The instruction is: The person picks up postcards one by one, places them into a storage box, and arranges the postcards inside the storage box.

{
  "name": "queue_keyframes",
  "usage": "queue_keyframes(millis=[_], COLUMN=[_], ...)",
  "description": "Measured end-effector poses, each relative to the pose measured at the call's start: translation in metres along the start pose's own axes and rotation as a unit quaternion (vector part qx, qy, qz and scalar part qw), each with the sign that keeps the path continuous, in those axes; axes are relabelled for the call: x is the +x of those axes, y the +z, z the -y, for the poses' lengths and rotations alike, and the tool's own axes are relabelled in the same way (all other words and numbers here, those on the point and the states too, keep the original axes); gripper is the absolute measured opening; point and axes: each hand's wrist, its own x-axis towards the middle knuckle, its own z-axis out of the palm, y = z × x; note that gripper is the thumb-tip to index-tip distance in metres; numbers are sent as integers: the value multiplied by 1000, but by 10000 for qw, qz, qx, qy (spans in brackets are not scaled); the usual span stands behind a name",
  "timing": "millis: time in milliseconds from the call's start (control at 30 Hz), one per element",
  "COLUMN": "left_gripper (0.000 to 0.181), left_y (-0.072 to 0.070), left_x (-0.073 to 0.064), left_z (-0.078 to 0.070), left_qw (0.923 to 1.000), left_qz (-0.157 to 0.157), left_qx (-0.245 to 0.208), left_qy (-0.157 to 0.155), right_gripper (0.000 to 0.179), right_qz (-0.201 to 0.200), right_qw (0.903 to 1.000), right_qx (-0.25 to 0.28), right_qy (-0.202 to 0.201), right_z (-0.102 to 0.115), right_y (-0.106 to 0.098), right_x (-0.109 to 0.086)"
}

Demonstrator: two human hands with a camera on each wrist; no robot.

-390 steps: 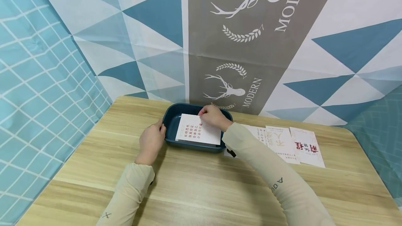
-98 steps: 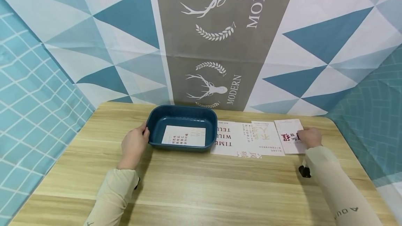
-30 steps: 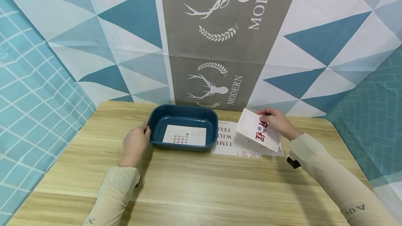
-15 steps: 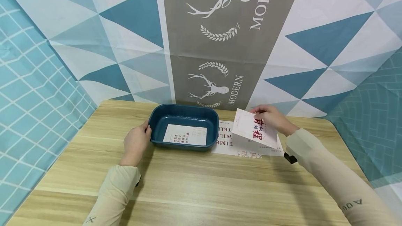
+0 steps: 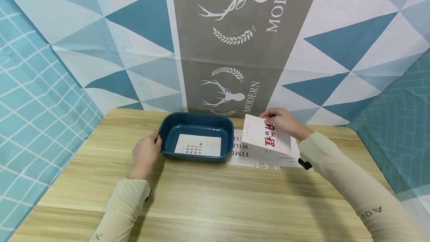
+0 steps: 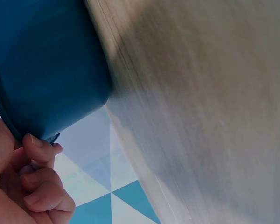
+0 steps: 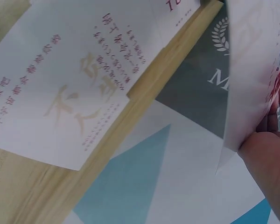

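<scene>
My left hand [image 5: 146,155] pinches the left rim of a dark blue rectangular tray [image 5: 163,122]; the left wrist view shows thumb and fingers at the rim of the tray [image 6: 46,70]. Inside the tray lies a white card [image 5: 198,145] with red and pale gold lettering. My right hand [image 5: 283,122] pinches another white card [image 5: 260,134] with red and blue characters by its far edge, holding it tilted above the table. Beneath it, overlapping printed cards [image 5: 242,152] lie beside the tray, partly hidden by the held card. The right wrist view shows these lying cards [image 7: 60,93] plainly.
The wooden table [image 5: 215,201] ends at the back against a patterned cloth [image 5: 231,55] with triangles, deer heads and lettering. A tiled-pattern blue cloth [image 5: 37,96] hangs at the left. The tray and cards stand near the back edge.
Earlier my right hand set a card in the tray, then reached the rightmost card on the table. It has lifted that card and carried it left, over the others. The left hand stays at the rim.
</scene>
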Motion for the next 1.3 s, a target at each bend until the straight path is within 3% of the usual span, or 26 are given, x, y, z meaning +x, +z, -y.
queue_keyframes(millis=[433, 1300], left_gripper=[40, 40], left_y=[0, 1], left_x=[-2, 1], left_z=[2, 3], left_qw=[10000, 10000], left_qz=[-8, 15], left_qx=[15, -20], left_qy=[-40, -46], right_gripper=[27, 25], right_qz=[172, 46], right_qw=[9997, 9994], right_qx=[-7, -234], right_qy=[-153, -253], right_z=[14, 37], right_y=[10, 33], right_x=[8, 31])
